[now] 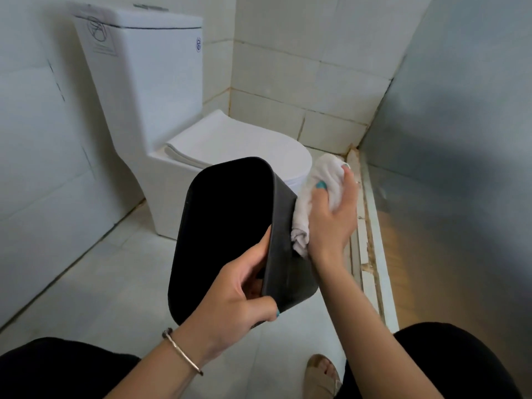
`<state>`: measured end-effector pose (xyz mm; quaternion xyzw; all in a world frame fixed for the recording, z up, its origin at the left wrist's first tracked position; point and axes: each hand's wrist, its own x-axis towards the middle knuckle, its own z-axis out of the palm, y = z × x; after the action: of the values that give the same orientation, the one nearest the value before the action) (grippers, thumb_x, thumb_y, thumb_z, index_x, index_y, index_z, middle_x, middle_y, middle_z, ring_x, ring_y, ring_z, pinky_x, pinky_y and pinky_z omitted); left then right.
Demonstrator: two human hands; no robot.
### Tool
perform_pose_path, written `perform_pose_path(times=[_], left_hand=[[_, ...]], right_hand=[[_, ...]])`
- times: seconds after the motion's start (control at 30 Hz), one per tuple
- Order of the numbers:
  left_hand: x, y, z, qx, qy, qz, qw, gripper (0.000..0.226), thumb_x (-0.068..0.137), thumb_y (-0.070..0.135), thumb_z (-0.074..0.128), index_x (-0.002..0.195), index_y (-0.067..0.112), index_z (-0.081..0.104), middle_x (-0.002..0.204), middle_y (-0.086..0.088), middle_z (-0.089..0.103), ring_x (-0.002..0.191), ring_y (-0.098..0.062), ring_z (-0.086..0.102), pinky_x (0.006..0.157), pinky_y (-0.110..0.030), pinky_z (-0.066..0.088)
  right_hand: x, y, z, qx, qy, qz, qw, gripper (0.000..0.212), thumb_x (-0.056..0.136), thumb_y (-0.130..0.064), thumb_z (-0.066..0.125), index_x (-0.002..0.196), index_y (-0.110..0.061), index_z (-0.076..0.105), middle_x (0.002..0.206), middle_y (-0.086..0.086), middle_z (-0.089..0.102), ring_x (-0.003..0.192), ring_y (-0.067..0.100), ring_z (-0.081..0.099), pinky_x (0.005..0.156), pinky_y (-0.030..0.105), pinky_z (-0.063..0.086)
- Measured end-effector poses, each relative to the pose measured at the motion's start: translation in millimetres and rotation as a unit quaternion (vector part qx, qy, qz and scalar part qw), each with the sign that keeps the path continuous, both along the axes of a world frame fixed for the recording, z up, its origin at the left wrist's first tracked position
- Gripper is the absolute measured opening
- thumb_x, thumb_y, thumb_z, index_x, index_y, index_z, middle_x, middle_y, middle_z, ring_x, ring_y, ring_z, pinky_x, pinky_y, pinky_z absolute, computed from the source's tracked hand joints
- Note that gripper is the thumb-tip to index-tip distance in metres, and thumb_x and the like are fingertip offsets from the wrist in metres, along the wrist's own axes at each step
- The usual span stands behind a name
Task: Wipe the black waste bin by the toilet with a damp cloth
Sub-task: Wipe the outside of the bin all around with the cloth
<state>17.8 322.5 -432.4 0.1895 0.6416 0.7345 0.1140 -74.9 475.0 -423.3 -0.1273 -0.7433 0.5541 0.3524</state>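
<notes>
Above tiled floor [121,272], bin [288,240] between hands.

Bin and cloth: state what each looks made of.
The black bin looks like matte moulded plastic: thin wall, rounded corners, dull sheen. The cloth looks like soft white terry or cotton, bunched in folds; the exact fibre is unclear.

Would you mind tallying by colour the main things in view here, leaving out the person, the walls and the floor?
Black: 1, the waste bin
White: 2, the cloth and the toilet
Total: 3
</notes>
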Motion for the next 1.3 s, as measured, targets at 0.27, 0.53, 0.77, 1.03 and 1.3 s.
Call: perform_pose_path(times=[0.27, 0.53, 0.77, 1.03, 1.3], left_hand=[[5, -7, -1, 0.012, -0.015, 0.011, 1.0, 0.093, 0.056, -0.015, 0.054, 0.135, 0.033, 0.047, 0.118, 0.009, 0.069, 0.1, -0.006, 0.065, 0.074, -0.019, 0.051], [0, -11, 5, 0.01, -0.016, 0.028, 0.999, 0.093, 0.058, -0.014, 0.054, 0.133, 0.039, 0.05, 0.109, -0.007, 0.07, 0.089, -0.019, 0.06, 0.073, -0.033, 0.046], [-6, -5, 4, 0.03, -0.034, 0.031, 0.998, 0.091, 0.054, -0.018, 0.05, 0.129, 0.034, 0.055, 0.107, 0.006, 0.072, 0.083, -0.005, 0.065, 0.067, -0.019, 0.048], [-5, -7, 5, 0.034, -0.049, 0.009, 0.998, 0.091, 0.051, -0.018, 0.051, 0.13, 0.028, 0.054, 0.115, 0.004, 0.071, 0.099, -0.007, 0.067, 0.07, -0.016, 0.051], [-5, -22, -1, 0.085, -0.105, 0.041, 0.99, 0.087, 0.044, -0.013, 0.052, 0.121, 0.025, 0.064, 0.109, -0.008, 0.072, 0.096, -0.019, 0.069, 0.067, -0.022, 0.055]], right_hand=[[-7, 9, -20, -0.009, -0.029, -0.037, 0.999, 0.048, 0.095, -0.023, 0.053, 0.14, -0.04, 0.042, 0.125, -0.022, 0.049, 0.119, 0.006, 0.053, 0.097, 0.027, 0.044], [8, -11, -19, 0.018, 0.046, 0.027, 0.998, 0.048, 0.094, -0.013, 0.056, 0.134, -0.037, 0.048, 0.133, -0.019, 0.054, 0.118, -0.002, 0.053, 0.102, 0.025, 0.045], [36, -34, -14, 0.066, 0.128, 0.079, 0.986, 0.053, 0.091, -0.01, 0.057, 0.135, -0.038, 0.044, 0.132, -0.018, 0.054, 0.116, 0.001, 0.055, 0.095, 0.017, 0.045], [15, -9, -26, 0.064, 0.053, 0.041, 0.996, 0.049, 0.094, -0.016, 0.055, 0.138, -0.035, 0.044, 0.119, -0.024, 0.048, 0.111, -0.002, 0.051, 0.085, 0.003, 0.037], [23, 23, -27, 0.118, -0.029, 0.144, 0.982, 0.066, 0.091, -0.016, 0.063, 0.146, -0.03, 0.031, 0.118, -0.035, 0.041, 0.1, -0.031, 0.043, 0.084, 0.0, 0.039]])
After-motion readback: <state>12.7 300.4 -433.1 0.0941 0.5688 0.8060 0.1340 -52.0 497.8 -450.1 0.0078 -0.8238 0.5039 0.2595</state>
